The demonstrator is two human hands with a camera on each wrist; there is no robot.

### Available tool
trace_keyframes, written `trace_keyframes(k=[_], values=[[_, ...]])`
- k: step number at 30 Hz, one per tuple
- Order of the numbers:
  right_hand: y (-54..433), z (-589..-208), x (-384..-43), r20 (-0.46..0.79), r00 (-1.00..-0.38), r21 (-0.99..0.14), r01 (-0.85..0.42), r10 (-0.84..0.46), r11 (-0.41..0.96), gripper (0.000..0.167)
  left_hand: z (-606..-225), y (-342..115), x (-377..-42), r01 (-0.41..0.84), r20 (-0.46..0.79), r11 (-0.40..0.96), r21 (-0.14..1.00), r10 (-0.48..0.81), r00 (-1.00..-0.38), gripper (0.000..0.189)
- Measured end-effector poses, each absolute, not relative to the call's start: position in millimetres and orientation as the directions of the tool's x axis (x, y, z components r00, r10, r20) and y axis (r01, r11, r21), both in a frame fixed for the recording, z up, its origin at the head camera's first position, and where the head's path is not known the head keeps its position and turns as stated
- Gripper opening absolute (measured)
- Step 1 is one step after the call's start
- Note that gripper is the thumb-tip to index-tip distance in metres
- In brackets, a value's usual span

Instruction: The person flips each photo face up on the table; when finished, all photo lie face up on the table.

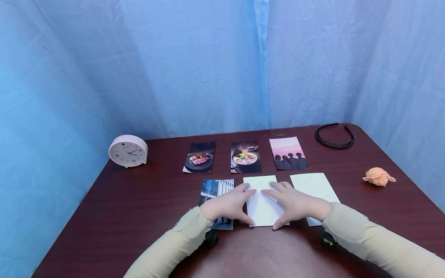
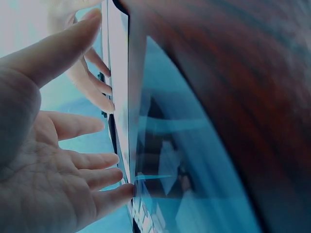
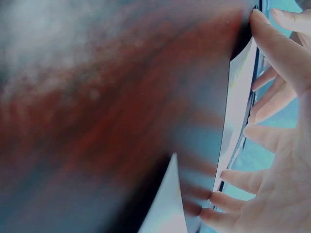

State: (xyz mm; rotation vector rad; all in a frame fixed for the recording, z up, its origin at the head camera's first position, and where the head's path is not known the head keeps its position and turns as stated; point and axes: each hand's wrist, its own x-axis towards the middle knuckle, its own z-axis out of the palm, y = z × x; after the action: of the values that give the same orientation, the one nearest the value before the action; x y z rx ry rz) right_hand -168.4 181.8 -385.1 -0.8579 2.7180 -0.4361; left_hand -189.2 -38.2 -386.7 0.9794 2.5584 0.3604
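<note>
A white blank-faced card lies flat at the front middle of the table. My left hand is at its left edge, thumb and fingers spread, and partly covers a photo card of a building and people. At the card's right edge is my right hand, its fingers also spread. The wrist views show the fingers of the left hand and right hand mostly straight, tips near the tabletop. Right of it lies a second white card, its lower part behind the right wrist.
Behind lie a steak-plate photo, a ramen-bowl photo and a pink-sky silhouette photo. A white clock stands back left. A black headband and a peach yarn ball are on the right.
</note>
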Motion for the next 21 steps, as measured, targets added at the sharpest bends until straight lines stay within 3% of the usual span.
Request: trace_keyframes(k=[11,21], values=[[179.0,-383.4,-167.0,-0.175,-0.793,-0.315,-0.516,-0.583,0.797,0.095,-388.0,-31.4,-186.1,0.631,-0.301,0.729,0.265,0.684,-0.665,0.093],[178.1,-384.0,-166.0,-0.167,-0.797,-0.302,-0.519,-0.58,0.8,0.092,-385.6,-29.5,-182.4,0.618,-0.34,0.747,0.246,0.664,-0.666,0.095]])
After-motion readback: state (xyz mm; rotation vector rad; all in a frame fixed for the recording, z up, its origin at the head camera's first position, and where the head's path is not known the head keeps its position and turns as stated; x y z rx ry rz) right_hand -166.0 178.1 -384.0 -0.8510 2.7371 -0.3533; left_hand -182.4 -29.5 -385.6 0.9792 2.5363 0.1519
